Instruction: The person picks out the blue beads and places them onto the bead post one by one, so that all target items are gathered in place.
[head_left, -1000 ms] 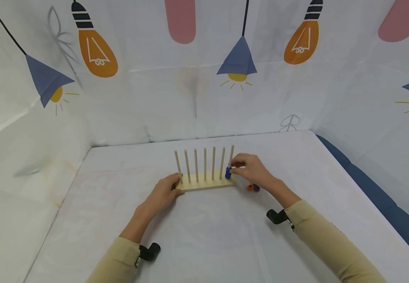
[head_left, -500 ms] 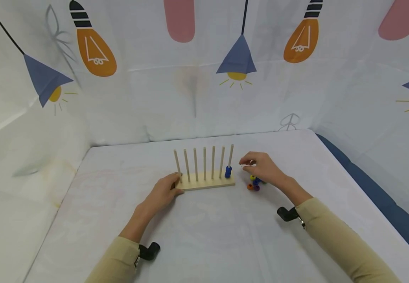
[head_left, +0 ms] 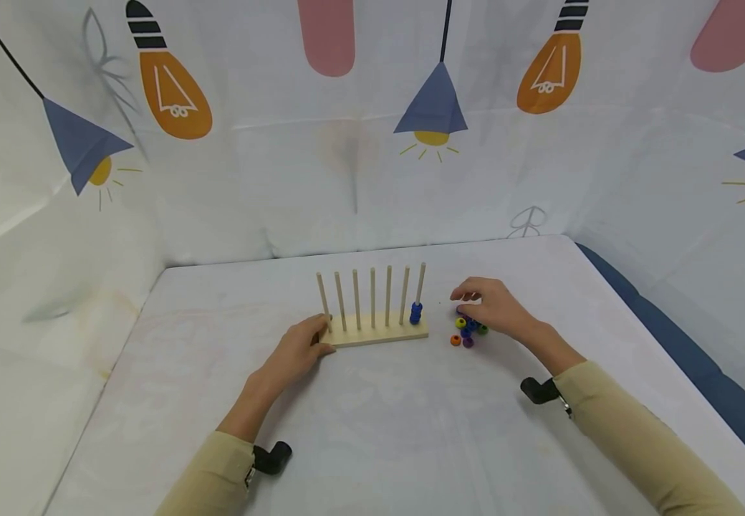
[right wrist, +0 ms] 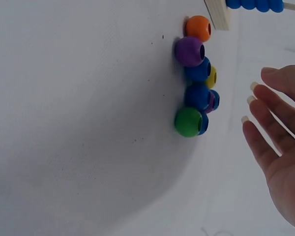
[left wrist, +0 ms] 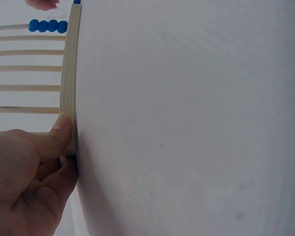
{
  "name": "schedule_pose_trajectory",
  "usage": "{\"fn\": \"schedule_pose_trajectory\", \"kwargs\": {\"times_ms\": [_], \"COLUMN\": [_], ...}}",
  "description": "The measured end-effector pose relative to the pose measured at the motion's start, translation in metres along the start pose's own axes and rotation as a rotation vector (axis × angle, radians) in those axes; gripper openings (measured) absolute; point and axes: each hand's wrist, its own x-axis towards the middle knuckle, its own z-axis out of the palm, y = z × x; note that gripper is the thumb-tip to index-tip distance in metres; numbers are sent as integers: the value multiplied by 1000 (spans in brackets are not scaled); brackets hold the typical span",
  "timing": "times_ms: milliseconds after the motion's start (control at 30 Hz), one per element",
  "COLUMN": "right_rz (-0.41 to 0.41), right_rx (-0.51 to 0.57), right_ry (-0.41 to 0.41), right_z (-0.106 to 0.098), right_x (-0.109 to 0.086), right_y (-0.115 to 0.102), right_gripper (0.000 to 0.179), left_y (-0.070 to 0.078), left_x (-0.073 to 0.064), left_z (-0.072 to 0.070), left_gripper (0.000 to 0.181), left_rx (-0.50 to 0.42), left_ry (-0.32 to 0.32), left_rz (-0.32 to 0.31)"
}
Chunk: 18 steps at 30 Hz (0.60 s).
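Observation:
A wooden peg rack [head_left: 375,335] with several upright pegs stands on the white table. Its left end is gripped by my left hand [head_left: 295,349], thumb in front and fingers behind, as the left wrist view also shows. Blue beads [left wrist: 48,26] are stacked at the foot of the rightmost peg. Over a cluster of loose beads hovers my right hand [head_left: 496,308], fingers loosely bent and holding nothing. In the right wrist view the cluster includes an orange bead [right wrist: 198,28], a purple bead [right wrist: 190,51], a green bead [right wrist: 188,122], a yellow one and several blue ones.
The white table [head_left: 372,430] reaches back to a white cloth wall [head_left: 269,172] printed with lamps and bulbs. A dark blue strip [head_left: 682,351] runs along the right table edge. Each wrist carries a small black device [head_left: 272,459].
My right hand has let go of the blue beads on the rightmost peg and moved right, over the loose beads. My left hand keeps its hold on the rack.

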Motion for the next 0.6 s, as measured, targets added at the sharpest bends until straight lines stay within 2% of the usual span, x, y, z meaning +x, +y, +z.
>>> {"fn": "schedule_pose_trajectory", "kwargs": {"times_ms": [200,400,600], "right_rz": [41,107,155], "right_rx": [-25,-77,-119], "right_ry": [-19,-27,-54], "right_z": [-1,-3,-3], "right_x": [-5,-12,-16], "right_y": [10,17,22], "right_gripper": [20,19,19], "left_y": [0,0,1], "left_x": [0,1,-1], "left_z": [0,1,0], "left_gripper": [51,35,45], "left_rx": [-3,1,-4], "left_ry": [1,-2,4], "left_rz": [-2,-7,0]}}
